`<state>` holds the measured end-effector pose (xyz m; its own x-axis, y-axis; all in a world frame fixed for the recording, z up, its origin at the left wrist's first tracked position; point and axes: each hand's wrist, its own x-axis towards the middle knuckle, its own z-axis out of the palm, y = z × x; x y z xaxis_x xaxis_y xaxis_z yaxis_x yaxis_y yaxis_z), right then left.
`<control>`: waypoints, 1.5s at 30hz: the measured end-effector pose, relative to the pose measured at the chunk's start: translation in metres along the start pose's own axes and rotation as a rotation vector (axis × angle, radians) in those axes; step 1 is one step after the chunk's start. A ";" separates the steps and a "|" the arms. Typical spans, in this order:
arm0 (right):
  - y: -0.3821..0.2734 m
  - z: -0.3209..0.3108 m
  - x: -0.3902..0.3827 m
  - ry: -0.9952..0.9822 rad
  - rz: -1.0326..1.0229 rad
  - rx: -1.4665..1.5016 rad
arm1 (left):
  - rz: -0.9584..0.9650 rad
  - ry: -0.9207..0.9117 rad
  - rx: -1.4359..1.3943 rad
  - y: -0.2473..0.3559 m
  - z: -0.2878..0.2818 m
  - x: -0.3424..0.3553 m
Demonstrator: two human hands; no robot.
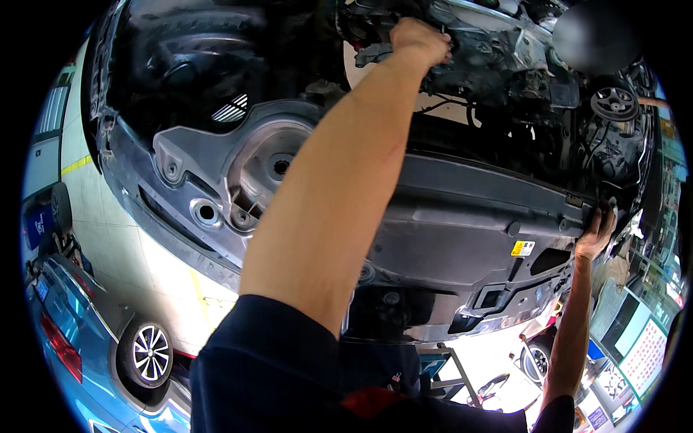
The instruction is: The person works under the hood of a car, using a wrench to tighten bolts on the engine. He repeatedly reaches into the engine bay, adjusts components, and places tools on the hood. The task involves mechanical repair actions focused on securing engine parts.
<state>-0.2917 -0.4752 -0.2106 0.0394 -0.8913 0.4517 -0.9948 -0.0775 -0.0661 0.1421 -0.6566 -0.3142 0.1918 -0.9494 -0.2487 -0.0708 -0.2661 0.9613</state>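
A pale tiled workshop floor (pixel 102 211), marked with yellow lines, is seen at the left; beside it a glossy blue car (pixel 94 364) is parked, its silver spoked wheel (pixel 151 353) exposed. Most of the view is filled by a vehicle's dark, open engine bay (pixel 491 65) — packed with metal parts, hoses and cables. Along its near side a long dark-grey plastic panel (pixel 455 238) is fitted. At the panel's left, a round, bowl-like grey recess (pixel 268 144) is seen, with a dark hole in its bottom. A spoked black pulley wheel (pixel 615 105) is set at the bay's right. The left hand (pixel 421 40) is held inside the bay, fingers curled; whether anything is gripped cannot be told. The right hand (pixel 596 234) is placed at the panel's right end, fingers bent — gripping or merely touching cannot be told. Near it, a small yellow-and-white rectangular label (pixel 522 249) is stuck to the panel.
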 end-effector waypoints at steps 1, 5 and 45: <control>0.000 0.000 0.000 0.003 0.005 0.008 | -0.034 -0.002 -0.055 0.001 0.001 -0.001; 0.001 0.001 0.001 -0.001 0.024 0.003 | -0.231 0.027 -0.433 0.006 -0.003 -0.003; -0.018 -0.004 0.003 -0.013 0.136 0.092 | -0.187 0.051 -0.206 0.004 -0.004 -0.002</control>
<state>-0.2744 -0.4742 -0.2046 -0.0932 -0.9021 0.4213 -0.9783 0.0045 -0.2069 0.1457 -0.6549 -0.3090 0.2320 -0.8762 -0.4225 0.1695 -0.3913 0.9045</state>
